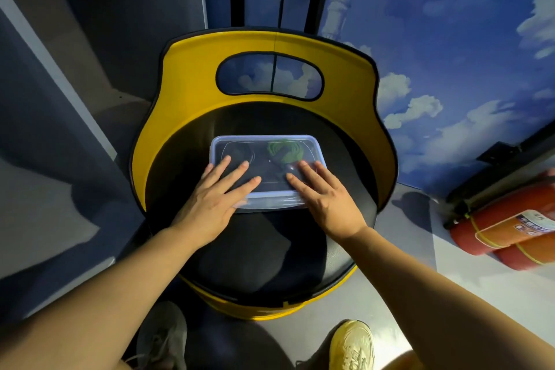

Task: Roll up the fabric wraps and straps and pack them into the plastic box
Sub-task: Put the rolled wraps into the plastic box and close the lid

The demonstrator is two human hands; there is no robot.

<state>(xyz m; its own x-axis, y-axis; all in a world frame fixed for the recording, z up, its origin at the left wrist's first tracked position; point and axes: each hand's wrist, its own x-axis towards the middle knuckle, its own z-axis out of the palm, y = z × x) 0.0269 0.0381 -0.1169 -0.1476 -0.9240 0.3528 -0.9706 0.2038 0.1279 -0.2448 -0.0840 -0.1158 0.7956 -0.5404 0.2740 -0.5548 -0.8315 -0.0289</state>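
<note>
On the left a grey partition panel [45, 75] runs along the floor beside the chair. The left hand [214, 200] lies flat on the near left part of the lid [264, 147], its fingers [237, 173] straight and spread, pressing down and curled round nothing. The lid covers the clear plastic box [271, 200], which sits on the black round seat [264, 249] of a yellow-backed chair [192, 69], toward the back of the seat. Through the lid a dark rolled strap [240, 155] shows at the left of the box, and a green rolled wrap [283, 149] shows at the right, by the far edge. The right hand [324, 200] rests flat on the near right part of the lid, fingers [310, 173] likewise straight and spread, holding nothing. Below the seat, two shoes stand on the floor, a grey one [162, 339] left and a yellow one [351, 345] right. At the far right two red fire extinguishers [504, 225] lie against the cloud-painted wall [450, 54].
</note>
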